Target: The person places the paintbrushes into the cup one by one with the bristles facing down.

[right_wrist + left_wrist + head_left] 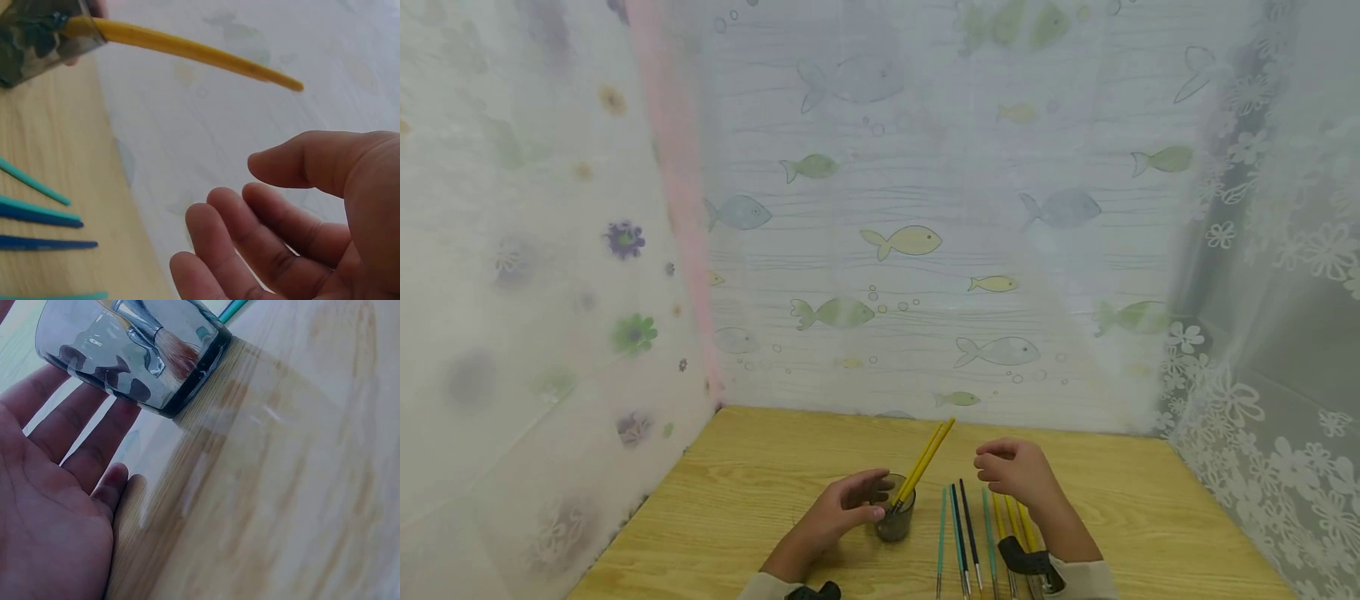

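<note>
With 12 o'clock at the far edge, a flowered sheet point(632, 333) hangs at 9 o'clock of the wood-grain table point(715, 492), purple and green blooms on it, a pink strip point(676, 167) along its right edge. At the table's 12 o'clock hangs a fish sheet point(902, 242).

A pale left sleeve point(760, 588) and black band point(814, 592) lead to the left hand point(835, 514), which sits at the cup's 9 o'clock. Its fingers are spread and gently bent round the far side, touching the glass, and its thumb lies across the near side.

The cup point(894, 527) is smoky, see-through and upright on the table. At least 2 yellow brushes point(933, 447) stand in it, bristles down, handles leaning out towards 1 o'clock.

At the cup's 4 o'clock a row of brushes lies on the table, handles pointing roughly to 12 o'clock, metal collars to 6: 1 teal brush point(942, 525), then a teal and a dark blue lying close together, 1 blue brush point(968, 521), another teal, and at least 3 yellow handles point(1012, 518), partly hidden by the right wrist's band.

Beyond these handles, between the cup's 2 and 3 o'clock, is the right hand point(1018, 477), relaxed, fingers loosely bent, thumb apart from them with only air between. At the table's 3 o'clock hangs a sheet with white flowers point(1262, 433).
</note>
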Tool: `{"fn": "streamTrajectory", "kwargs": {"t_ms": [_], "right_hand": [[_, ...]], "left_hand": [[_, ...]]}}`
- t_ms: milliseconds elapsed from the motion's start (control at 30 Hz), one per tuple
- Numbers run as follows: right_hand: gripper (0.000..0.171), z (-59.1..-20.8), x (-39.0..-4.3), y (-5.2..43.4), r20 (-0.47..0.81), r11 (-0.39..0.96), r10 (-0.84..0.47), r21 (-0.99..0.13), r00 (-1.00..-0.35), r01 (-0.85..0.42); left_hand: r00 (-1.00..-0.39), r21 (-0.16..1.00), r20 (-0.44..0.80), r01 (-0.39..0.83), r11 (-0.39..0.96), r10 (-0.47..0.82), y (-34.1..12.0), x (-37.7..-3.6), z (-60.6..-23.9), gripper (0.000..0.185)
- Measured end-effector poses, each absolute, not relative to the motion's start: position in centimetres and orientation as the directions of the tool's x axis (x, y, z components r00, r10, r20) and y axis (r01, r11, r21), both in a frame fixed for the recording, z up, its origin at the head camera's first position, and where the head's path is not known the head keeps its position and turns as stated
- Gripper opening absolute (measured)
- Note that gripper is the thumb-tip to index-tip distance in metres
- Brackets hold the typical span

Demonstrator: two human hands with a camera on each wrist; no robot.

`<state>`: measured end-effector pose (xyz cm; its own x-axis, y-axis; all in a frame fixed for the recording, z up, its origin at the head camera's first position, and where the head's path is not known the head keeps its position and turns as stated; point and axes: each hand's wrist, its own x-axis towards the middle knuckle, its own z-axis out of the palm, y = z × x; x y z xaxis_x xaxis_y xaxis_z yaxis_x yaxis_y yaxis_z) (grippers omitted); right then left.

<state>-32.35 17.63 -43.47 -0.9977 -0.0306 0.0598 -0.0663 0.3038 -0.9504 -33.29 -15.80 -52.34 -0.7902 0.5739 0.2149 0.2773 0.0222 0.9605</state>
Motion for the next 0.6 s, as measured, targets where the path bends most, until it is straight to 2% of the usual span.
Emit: {"fn": "streamTrajectory", "kwargs": {"t_ms": [600], "right_hand": [[0.050, -43.9, -33.1, 22.9, -0.091, 0.281, -0.001, -0.956, -0.996, 0.087]], "left_hand": [[-0.784, 0.952, 0.239, 0.306, 0.021, 0.573, -15.8, -33.5, -52.6, 0.056]]}}
